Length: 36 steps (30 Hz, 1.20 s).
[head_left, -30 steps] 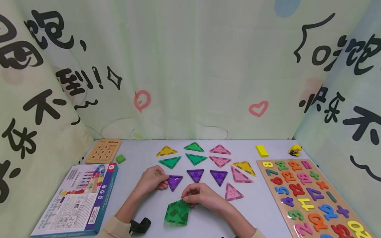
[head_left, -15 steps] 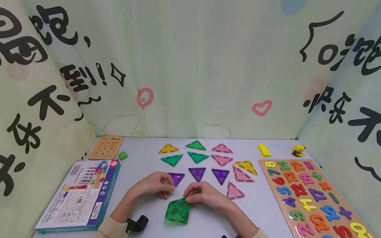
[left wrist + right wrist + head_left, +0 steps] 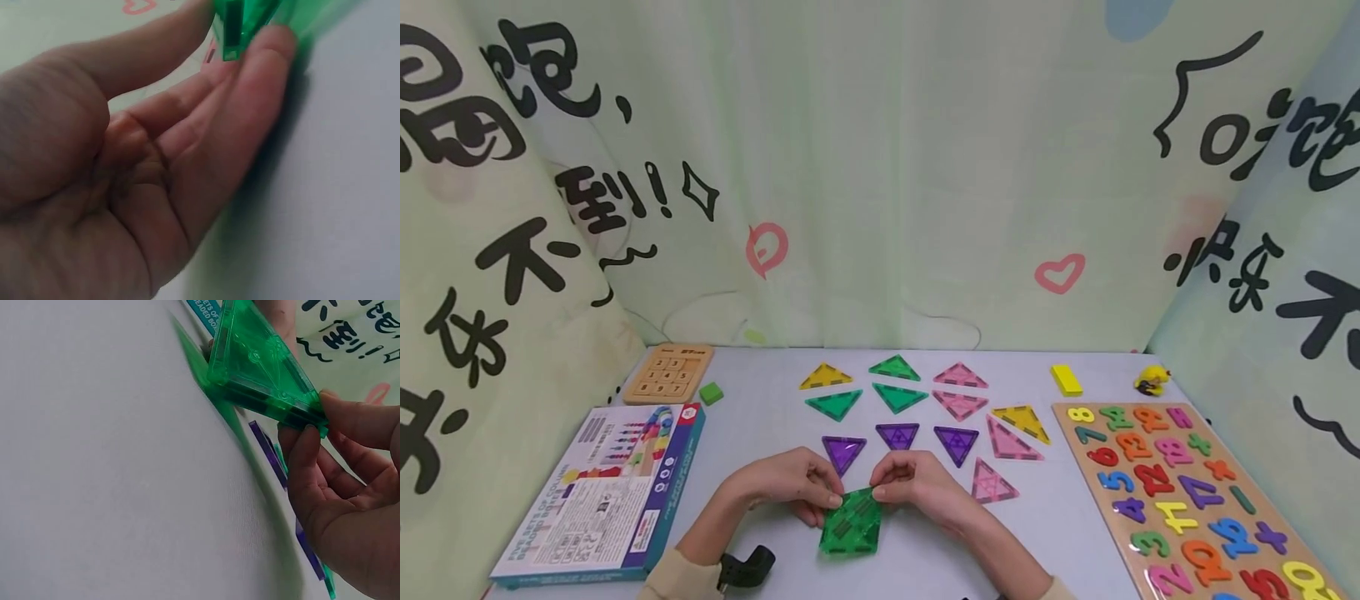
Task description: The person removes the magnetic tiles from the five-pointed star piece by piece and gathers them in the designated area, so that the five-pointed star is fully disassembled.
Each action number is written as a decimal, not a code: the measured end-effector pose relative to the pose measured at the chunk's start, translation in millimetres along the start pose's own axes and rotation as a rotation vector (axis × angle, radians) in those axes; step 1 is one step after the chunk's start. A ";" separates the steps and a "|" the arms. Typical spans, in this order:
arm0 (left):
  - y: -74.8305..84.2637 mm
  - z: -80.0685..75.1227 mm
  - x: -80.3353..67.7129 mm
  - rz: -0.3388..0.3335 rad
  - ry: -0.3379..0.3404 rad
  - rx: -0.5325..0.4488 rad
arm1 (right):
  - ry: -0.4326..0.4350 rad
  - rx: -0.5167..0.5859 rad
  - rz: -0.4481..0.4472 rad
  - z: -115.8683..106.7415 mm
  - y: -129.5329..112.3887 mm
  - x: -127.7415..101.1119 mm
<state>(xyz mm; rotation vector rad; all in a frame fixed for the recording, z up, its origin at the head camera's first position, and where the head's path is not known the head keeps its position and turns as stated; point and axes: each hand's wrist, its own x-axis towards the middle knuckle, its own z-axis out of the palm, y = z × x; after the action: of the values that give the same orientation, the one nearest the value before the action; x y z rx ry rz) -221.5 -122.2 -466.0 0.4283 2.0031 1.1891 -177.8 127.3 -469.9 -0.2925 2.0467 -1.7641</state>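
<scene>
Both hands hold a small stack of translucent green magnetic tiles [image 3: 852,529] near the front of the table. My left hand [image 3: 793,483] pinches its upper left corner; in the left wrist view the thumb and a finger close on the green edge. At the upper right corner, my right hand [image 3: 921,492] pinches it between thumb and fingers. The right wrist view shows a green triangular face [image 3: 265,359] with thick, layered edges, tilted over the white surface. Just beyond the hands lie a purple triangle tile [image 3: 844,452] and two more purple ones, points toward me.
Green triangles [image 3: 898,397], yellow triangles [image 3: 825,377] and pink triangles [image 3: 1011,439] lie flat behind. A printed box [image 3: 602,492], wooden number puzzle [image 3: 668,375] and green block [image 3: 711,393] are left; a number board [image 3: 1150,518], yellow block [image 3: 1066,380] and toy figure [image 3: 1152,381] right.
My left hand has left the purple triangle, come right and toward me, and taken hold of the green tiles. The right hand keeps its grip while the stack has turned slightly.
</scene>
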 end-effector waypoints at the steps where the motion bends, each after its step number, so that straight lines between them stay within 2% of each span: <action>1: -1.2 0.4 1.3 -0.002 -0.003 -0.013 | 0.004 -0.001 0.000 -0.2 0.1 0.0; 6: -6.6 1.0 6.5 0.025 0.013 -0.057 | -0.030 -0.023 0.013 -0.4 3.0 0.7; 10: -8.7 0.7 6.4 0.056 0.013 -0.073 | -0.080 -0.031 0.028 1.2 6.1 1.3; 16: -10.9 -1.7 4.9 0.086 0.013 -0.084 | -0.099 -0.018 0.034 1.8 6.5 1.7; 21: -13.7 -13.2 1.9 0.104 0.067 -0.096 | -0.101 -0.063 0.033 -0.1 8.2 1.0; 24: -17.2 -30.3 -4.4 0.123 0.202 -0.075 | -0.110 -0.080 0.039 -2.4 10.5 1.1; 25: -18.2 -36.6 -6.9 0.120 0.273 -0.049 | -0.112 -0.082 0.039 -2.8 10.7 0.8; 29: -23.2 -56.3 -14.1 0.075 0.625 0.072 | -0.116 -0.066 0.043 -3.7 11.2 0.0; 31: -25.9 -62.9 -15.1 0.052 0.761 0.140 | -0.116 -0.056 0.044 -3.7 10.9 -0.2; 33: -29.2 -68.0 -15.1 0.044 0.848 0.214 | -0.120 -0.046 0.045 -3.2 10.5 0.1; 36: -33.3 -73.5 -13.8 0.030 0.911 0.305 | -0.125 -0.033 0.050 -1.8 9.7 0.6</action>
<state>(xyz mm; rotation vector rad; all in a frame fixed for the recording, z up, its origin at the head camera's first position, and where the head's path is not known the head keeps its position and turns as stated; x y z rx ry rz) -264.4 -192.0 -467.7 0.0368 2.9846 1.2121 -178.1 130.3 -479.4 -0.3502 1.9795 -1.6415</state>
